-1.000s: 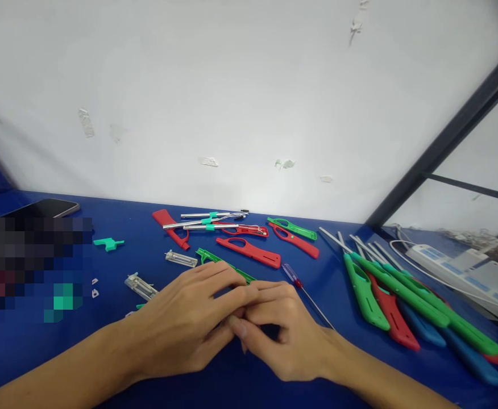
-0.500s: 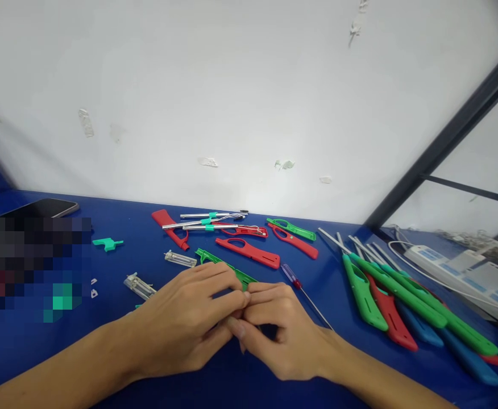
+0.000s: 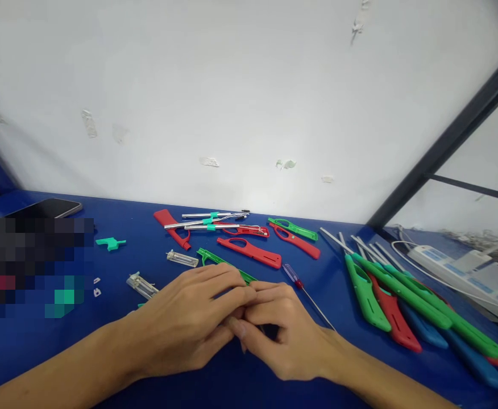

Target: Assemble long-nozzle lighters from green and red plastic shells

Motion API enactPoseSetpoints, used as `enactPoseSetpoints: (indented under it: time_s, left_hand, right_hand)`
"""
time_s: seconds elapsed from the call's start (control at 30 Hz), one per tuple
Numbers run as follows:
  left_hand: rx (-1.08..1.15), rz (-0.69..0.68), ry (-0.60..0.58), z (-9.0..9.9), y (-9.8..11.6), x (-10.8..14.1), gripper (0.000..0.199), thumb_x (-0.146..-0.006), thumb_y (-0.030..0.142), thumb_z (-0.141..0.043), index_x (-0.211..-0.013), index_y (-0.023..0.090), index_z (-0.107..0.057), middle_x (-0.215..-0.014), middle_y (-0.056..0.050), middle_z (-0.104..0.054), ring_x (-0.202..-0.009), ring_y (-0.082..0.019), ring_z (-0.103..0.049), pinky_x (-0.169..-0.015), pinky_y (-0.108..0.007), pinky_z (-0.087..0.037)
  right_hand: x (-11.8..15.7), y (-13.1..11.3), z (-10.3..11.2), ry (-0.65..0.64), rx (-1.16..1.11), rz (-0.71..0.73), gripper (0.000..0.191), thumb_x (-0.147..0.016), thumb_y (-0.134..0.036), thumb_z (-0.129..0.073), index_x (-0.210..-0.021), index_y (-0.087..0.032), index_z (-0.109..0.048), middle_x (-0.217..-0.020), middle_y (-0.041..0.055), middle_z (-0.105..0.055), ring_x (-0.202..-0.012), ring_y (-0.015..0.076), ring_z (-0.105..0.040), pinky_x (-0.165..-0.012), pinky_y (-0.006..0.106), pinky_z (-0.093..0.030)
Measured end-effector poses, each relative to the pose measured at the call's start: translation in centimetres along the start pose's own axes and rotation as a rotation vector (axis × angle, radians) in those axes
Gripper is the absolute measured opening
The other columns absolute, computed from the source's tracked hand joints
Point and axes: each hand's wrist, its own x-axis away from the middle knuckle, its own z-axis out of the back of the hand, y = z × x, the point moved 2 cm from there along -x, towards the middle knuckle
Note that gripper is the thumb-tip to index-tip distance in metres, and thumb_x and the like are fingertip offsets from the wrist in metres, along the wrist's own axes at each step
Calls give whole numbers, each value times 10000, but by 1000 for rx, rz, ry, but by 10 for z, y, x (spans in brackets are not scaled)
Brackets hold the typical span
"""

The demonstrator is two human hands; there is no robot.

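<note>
My left hand (image 3: 195, 318) and my right hand (image 3: 281, 329) meet at the fingertips over the near part of the blue table. Both are closed around something small that the fingers hide. Just behind them lies a green lighter shell half (image 3: 221, 262), partly covered by my left hand. Left of it rest two clear fuel tanks (image 3: 182, 259) (image 3: 142, 286). A screwdriver (image 3: 299, 281) with a clear purple and red handle lies beyond my right hand. Red shell halves (image 3: 249, 253) and metal lighter tubes with teal parts (image 3: 202, 226) lie farther back.
Several whole stick lighters (image 3: 402, 289) in green, red and blue are piled at the right. Behind them sits a white power strip (image 3: 466, 275) beside a dark metal frame (image 3: 449, 142). A teal trigger piece (image 3: 111, 243) and a phone (image 3: 46, 208) lie at the left.
The view has shifted very slightly, so the table items appear a little farther right. My hands keep nearly the same pose, fingertips together.
</note>
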Motion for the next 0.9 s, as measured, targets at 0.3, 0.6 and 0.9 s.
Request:
enactPoseSetpoints:
  time_s: [0.3,0.6,0.9]
  left_hand:
    - [-51,-20,13,1,3,1,207,-1154,157,-489,-1095,179,-686,-977,-45,-759,-889,-187,-736,-862,-323,-647]
    - [-370,60,105,9,-20,-2,232,-1090,100,-563,-898,170,-673,-899,-78,-756,-977,-285,-720,-901,-455,-551]
    - [-587,195,98,35,-64,5,260,-1091,194,-531,-875,207,-676,-863,-96,-756,-937,-320,-683,-869,-486,-519]
  right_hand:
    - [-1,-2,2,16,27,35,450,-1064,-195,-603,-619,-245,-557,-616,-2,-664,-627,154,-596,-600,302,-493]
    - [-2,0,11,73,162,-4,317,-1101,-199,-577,-837,-216,-751,-998,85,-875,-876,209,-789,-857,378,-650]
    - [1,20,8,-78,374,-221,251,-1070,-133,-659,-1290,-204,-756,-1398,142,-799,-1351,308,-735,-1167,554,-576]
